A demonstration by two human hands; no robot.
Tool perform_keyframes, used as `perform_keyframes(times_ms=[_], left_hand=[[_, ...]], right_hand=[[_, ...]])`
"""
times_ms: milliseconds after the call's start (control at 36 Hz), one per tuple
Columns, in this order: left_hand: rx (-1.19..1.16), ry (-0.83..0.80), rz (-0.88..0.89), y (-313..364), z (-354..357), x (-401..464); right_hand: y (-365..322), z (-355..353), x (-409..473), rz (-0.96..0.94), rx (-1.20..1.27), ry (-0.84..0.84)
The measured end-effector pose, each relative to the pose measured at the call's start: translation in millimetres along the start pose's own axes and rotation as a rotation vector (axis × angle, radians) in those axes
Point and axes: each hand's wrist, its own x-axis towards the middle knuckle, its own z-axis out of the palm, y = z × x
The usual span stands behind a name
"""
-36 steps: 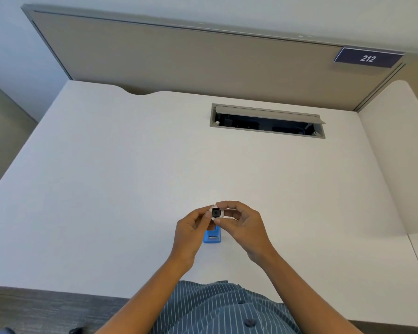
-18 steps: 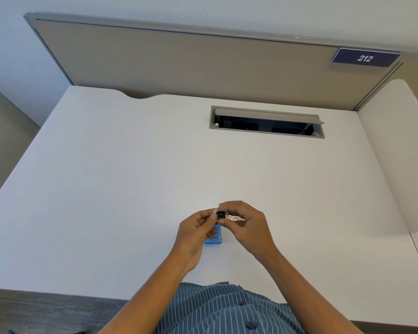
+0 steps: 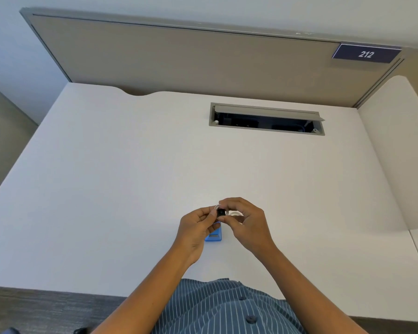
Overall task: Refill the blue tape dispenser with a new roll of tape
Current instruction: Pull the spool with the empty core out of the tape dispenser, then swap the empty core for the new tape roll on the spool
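Note:
The blue tape dispenser [image 3: 213, 236] lies on the white desk [image 3: 130, 177] near its front edge, partly hidden under my left hand [image 3: 195, 229]. Just above it, both hands meet around a small clear tape roll with a black hub [image 3: 220, 211]. The fingertips of my left hand pinch the roll from the left. My right hand [image 3: 247, 224] pinches it from the right and above. A pale ring-shaped piece [image 3: 234, 213], possibly a second roll, shows behind my right fingers; what it is I cannot tell.
A recessed cable box with an open grey lid [image 3: 267, 118] sits at the back of the desk. A beige partition [image 3: 191, 61] with a "212" sign [image 3: 366, 54] stands behind. A second white desk [image 3: 401, 153] adjoins on the right.
The hands have stayed in place over the dispenser. The fingers have shifted slightly on the roll, turning its black hub a little to the right.

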Motion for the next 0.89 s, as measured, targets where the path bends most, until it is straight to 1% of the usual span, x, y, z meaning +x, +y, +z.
perform_keyframes(times_ms=[333,528,639,722,889], left_hand=[[-0.013,0.012,-0.017,-3,1,4],[-0.003,0.034,-0.028,-4,1,7],[0.135,0.069,0.028,-3,1,13],[0.280,0.120,0.094,1,3,23],[0.559,0.145,0.193,11,8,51]], right_hand=[[6,1,-2,-0.006,-0.035,-0.003],[8,1,-2,0.051,0.006,0.007],[6,-2,-3,0.125,0.062,0.009],[2,-5,-3,0.124,0.090,0.047],[1,-17,-6,0.171,0.033,0.129]])
